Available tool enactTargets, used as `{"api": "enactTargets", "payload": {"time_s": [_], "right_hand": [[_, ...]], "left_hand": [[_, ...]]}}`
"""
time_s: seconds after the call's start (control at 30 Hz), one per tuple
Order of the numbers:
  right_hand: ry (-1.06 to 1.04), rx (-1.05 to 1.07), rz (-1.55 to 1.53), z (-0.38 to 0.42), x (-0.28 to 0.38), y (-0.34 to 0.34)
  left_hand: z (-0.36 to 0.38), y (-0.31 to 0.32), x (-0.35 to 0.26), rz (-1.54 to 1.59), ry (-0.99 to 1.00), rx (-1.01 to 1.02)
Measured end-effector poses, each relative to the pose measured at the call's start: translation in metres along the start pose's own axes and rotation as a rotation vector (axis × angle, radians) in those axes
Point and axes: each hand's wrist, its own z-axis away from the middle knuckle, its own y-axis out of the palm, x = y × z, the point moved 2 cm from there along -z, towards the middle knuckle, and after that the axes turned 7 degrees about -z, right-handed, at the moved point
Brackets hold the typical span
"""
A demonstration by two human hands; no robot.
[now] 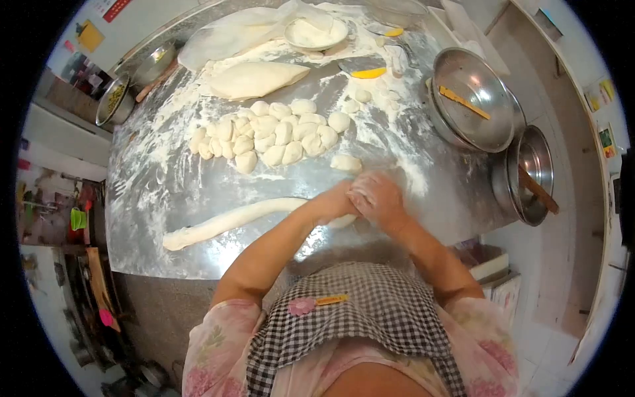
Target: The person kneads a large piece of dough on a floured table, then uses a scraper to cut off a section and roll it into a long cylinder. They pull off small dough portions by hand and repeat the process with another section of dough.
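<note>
A long rope of dough (pixel 231 220) lies curved across the near part of the metal table, its right end running under my hands. My left hand (pixel 334 202) is closed over that end, and some dough shows just below it. Pressed against it, my right hand (pixel 380 198) is closed too, slightly blurred; what its fingers hold is hidden. Just beyond my hands sits a single cut dough piece (pixel 346 163). Farther off, several dough pieces (pixel 264 135) lie clustered, with a round one (pixel 338 122) at their right edge.
Behind the pieces rests a large dough slab (pixel 258 81), near a bowl of flour (pixel 316 33) and a yellow-handled scraper (pixel 368 73). Metal bowls (pixel 473 99) stand at the right edge, one holding a wooden-handled tool (pixel 537 188). A bowl of filling (pixel 114 99) stands far left.
</note>
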Motion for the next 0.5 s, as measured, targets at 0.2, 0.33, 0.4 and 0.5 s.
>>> {"api": "enactTargets", "payload": {"time_s": [0.2, 0.33, 0.4, 0.5], "right_hand": [[0.208, -0.162, 0.389, 0.010, -0.060, 0.033], [0.275, -0.126, 0.218, -0.017, -0.079, 0.004], [0.645, -0.317, -0.246, 0.002, -0.038, 0.003], [1.215, -0.349, -0.852, 0.053, -0.049, 0.060]], "left_hand": [[0.022, 0.026, -0.011, -0.491, 0.124, -0.094], [0.020, 0.019, -0.021, -0.545, 0.208, -0.094], [0.028, 0.018, -0.008, -0.626, 0.201, -0.252], [0.041, 0.011, 0.019, -1.073, 0.302, -0.512]]}}
